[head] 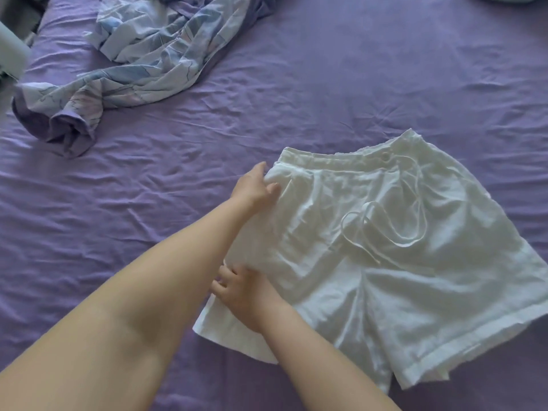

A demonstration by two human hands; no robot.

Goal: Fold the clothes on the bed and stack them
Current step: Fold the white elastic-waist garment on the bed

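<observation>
White drawstring shorts (385, 250) lie spread on the purple bed sheet (296, 93), waistband toward the far side, legs toward me. My left hand (255, 186) pinches the left end of the waistband between thumb and fingers. My right hand (240, 287) grips the left side seam lower down, near the leg hem, fingers curled under the cloth. The left edge of the shorts is lifted slightly between both hands. A long white drawstring loops loose over the front.
A crumpled pale blue and lilac patterned cloth (139, 60) lies at the far left of the bed. A pale object (12, 51) shows at the left edge. Bare wrinkled sheet stretches between the cloth and the shorts.
</observation>
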